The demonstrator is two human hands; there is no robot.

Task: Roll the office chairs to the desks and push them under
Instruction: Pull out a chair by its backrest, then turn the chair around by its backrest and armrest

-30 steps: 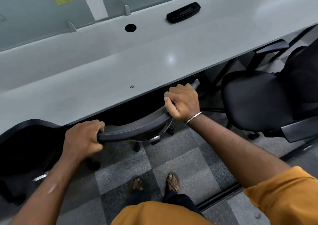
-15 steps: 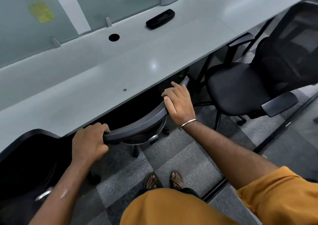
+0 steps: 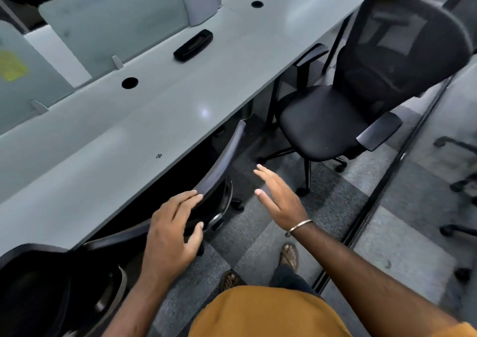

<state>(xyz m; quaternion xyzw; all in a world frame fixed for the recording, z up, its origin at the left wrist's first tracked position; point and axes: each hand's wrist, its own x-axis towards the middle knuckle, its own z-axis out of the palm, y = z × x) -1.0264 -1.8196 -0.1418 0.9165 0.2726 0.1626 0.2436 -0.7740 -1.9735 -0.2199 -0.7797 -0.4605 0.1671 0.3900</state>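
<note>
Black and mostly out of frame, a chair back [image 3: 33,285] sits at the far left, well to the left of the left hand, its top against the edge of the pale grey desk [image 3: 108,140]. The left hand [image 3: 173,236] lies with fingers loosely spread over the curved top rail of the tucked chair [image 3: 222,161]; its fingertips touch the rail but do not wrap it. That chair stands under the desk, only its dark rail and a bit of its frame showing beyond the desk edge, between the two hands and ahead of them. Above the left hand on the desk top are two round cable holes [image 3: 129,82], a black tray-like object [image 3: 193,45], and frosted divider panels [image 3: 111,19] behind. The right hand [image 3: 280,198] hovers flat and open, fingers straight, holding nothing, just right of the rail and clear of it; a metal bangle [image 3: 299,227] circles its wrist. Ahead and to the right of this hand a mesh-backed office chair [image 3: 343,114] stands out from the desk on the grey carpet tiles [image 3: 335,207], its seat turned partly toward the desk, one armrest near the desk edge. Wheeled bases of other chairs [image 3: 459,182] show at the far right.
</note>
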